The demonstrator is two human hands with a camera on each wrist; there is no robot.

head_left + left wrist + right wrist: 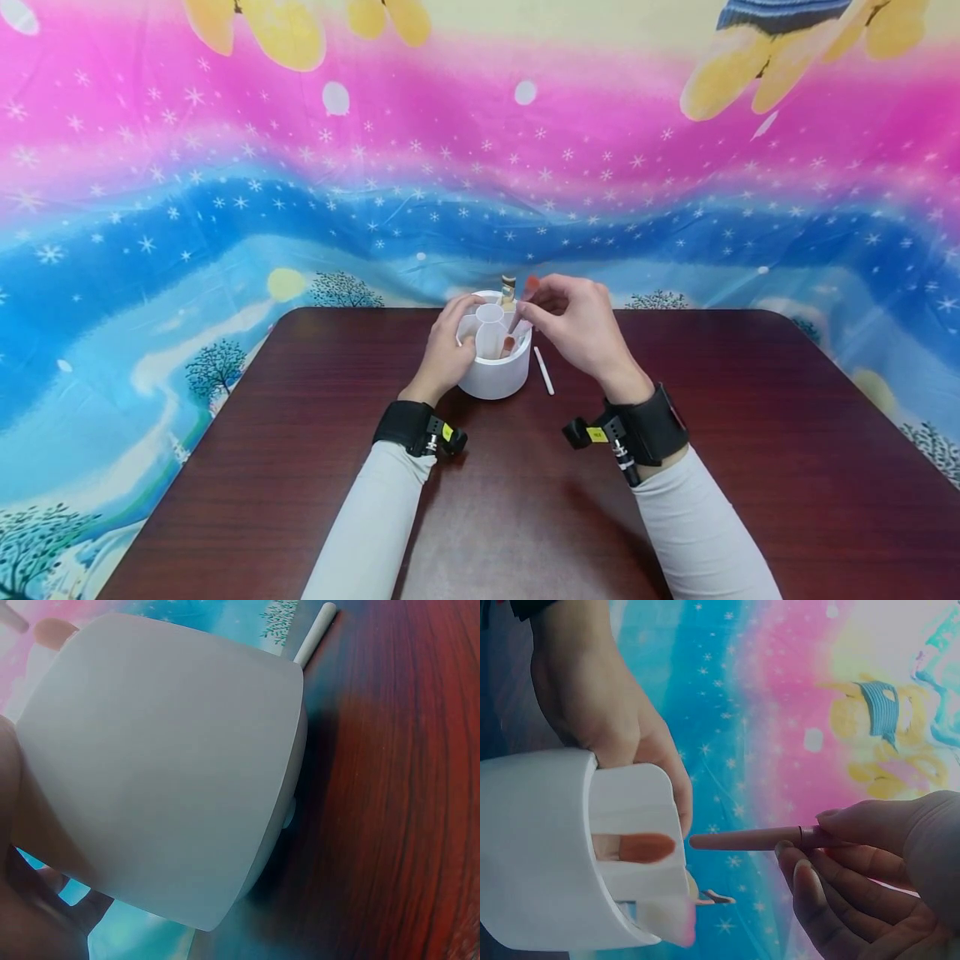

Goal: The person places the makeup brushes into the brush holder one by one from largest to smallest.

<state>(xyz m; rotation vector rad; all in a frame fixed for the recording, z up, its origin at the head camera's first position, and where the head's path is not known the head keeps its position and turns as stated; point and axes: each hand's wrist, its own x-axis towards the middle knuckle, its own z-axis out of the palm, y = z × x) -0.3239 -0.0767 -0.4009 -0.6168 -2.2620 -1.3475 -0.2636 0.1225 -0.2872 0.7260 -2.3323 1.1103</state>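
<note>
A white round brush holder with inner compartments stands on the table. My left hand grips its left side, thumb and fingers over the rim. My right hand pinches a makeup brush by its upper part. In the right wrist view, the brush's pinkish handle points at the holder's opening, apart from it. Inside the holder are a brush with orange-brown bristles and one with white-and-pink bristles. A gold-and-brown item sticks up at its back.
A thin white stick lies on the dark wooden table, just right of the holder. Behind the table's far edge hangs a colourful printed cloth. Each wrist wears a black strap with a small camera.
</note>
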